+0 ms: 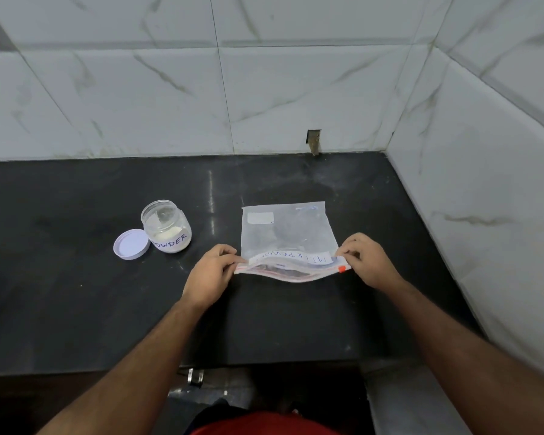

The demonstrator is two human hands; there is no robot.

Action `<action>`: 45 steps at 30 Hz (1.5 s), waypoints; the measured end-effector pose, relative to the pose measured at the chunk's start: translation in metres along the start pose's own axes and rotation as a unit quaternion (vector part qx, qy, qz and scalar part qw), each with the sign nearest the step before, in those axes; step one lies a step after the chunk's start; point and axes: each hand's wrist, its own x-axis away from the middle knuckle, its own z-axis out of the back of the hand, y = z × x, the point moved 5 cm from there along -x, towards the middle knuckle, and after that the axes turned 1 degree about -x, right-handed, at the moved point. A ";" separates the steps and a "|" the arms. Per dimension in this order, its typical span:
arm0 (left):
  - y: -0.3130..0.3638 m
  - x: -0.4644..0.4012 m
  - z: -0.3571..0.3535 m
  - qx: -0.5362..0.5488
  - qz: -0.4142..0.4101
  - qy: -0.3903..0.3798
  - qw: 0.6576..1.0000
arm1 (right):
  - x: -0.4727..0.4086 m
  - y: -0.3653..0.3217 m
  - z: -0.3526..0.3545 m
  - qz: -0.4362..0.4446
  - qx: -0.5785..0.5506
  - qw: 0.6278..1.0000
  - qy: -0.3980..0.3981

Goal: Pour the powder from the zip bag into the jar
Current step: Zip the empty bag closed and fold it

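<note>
The jar [166, 227] label's first letter is hidden round the curve at 9 o'clock. The bag [288, 233] mouth corners are covered by fingertips of the hands [209, 277] [368, 262]. Both arms are cut off at 6 o'clock. Whether any powder is left in the bag cannot be told.

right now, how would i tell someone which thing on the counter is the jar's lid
Start at the dark counter below the marble-tiled wall and find the clear jar with a handwritten label, left of the zip bag. The lid lies against the jar's left side. It is a flat white round cap, the only opaque disc there.
</note>
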 end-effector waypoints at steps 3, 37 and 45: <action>0.007 -0.008 0.013 0.000 -0.004 0.050 0.999 | -0.008 -0.008 0.014 -0.006 -0.088 0.995 0.047; -0.008 -0.038 -0.018 0.133 0.269 0.008 0.954 | -0.047 -0.004 -0.022 -0.271 -0.040 0.962 0.018; -0.007 -0.048 -0.012 0.071 0.323 0.039 0.943 | -0.054 -0.009 -0.018 -0.278 0.013 0.960 0.023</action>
